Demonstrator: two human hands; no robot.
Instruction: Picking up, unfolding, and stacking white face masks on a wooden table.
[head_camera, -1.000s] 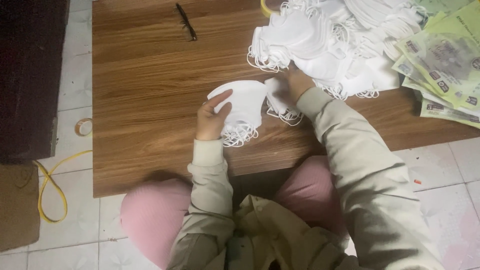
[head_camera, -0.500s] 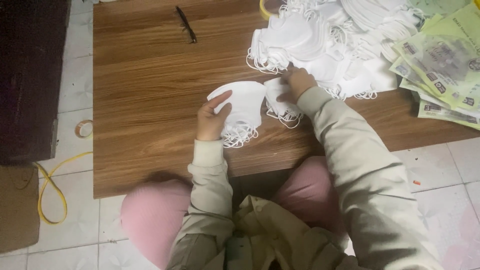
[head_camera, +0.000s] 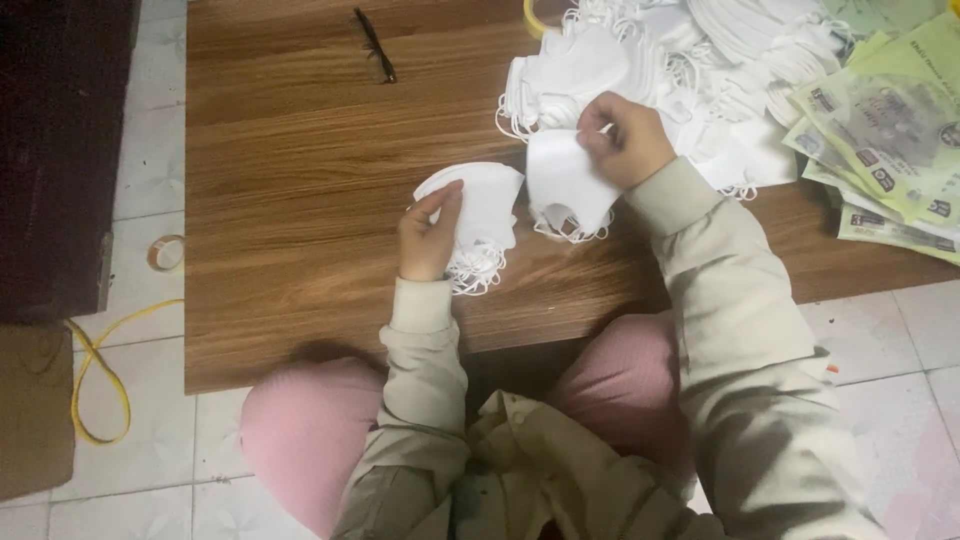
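My left hand (head_camera: 428, 235) holds a small stack of white face masks (head_camera: 482, 205) on the low wooden table (head_camera: 300, 180), their ear loops hanging toward me. My right hand (head_camera: 622, 138) is closed on the top edge of a single white mask (head_camera: 564, 185), lifted just to the right of the stack. A large loose pile of white masks (head_camera: 680, 70) lies behind my right hand at the table's far right.
Green printed packets (head_camera: 885, 140) are fanned at the table's right edge. A black pen (head_camera: 375, 45) lies at the far middle. A tape roll (head_camera: 165, 252) and a yellow cord (head_camera: 95, 375) lie on the tiled floor at left, beside dark furniture (head_camera: 60, 150).
My right hand has risen from beside the stack toward the pile and now grips one mask by its top edge. The left hand has stayed on the stack.
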